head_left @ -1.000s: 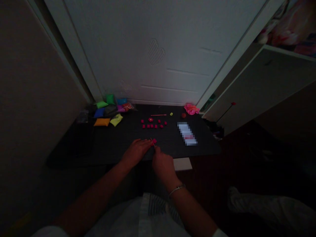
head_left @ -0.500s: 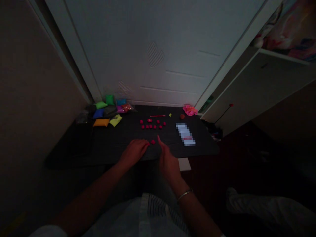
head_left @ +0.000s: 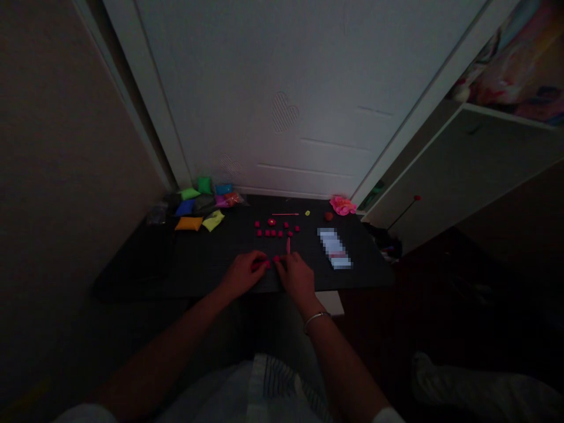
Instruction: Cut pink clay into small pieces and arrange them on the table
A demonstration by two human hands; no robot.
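My left hand is closed over a red strip of modelling clay near the front of the dark table. Just right of it, my right hand keeps a thin pink clay tool in its grip, pointing away from me. The thumb and a finger of that hand touch a small cut piece of red clay. Beyond both hands lie several small red clay pieces in loose rows, along with a red ring-like piece that has a light centre.
Coloured clay packets lie at the table's left. Behind the rows are a pink stick, a small yellow piece, a red ball and a crumpled pink item. A blurred-out phone-like rectangle lies at the right.
The pink tool has lifted off the red clay, leaving a separate piece. My right hand drew away to the right, then came back to touch that piece. The view shifted slightly.
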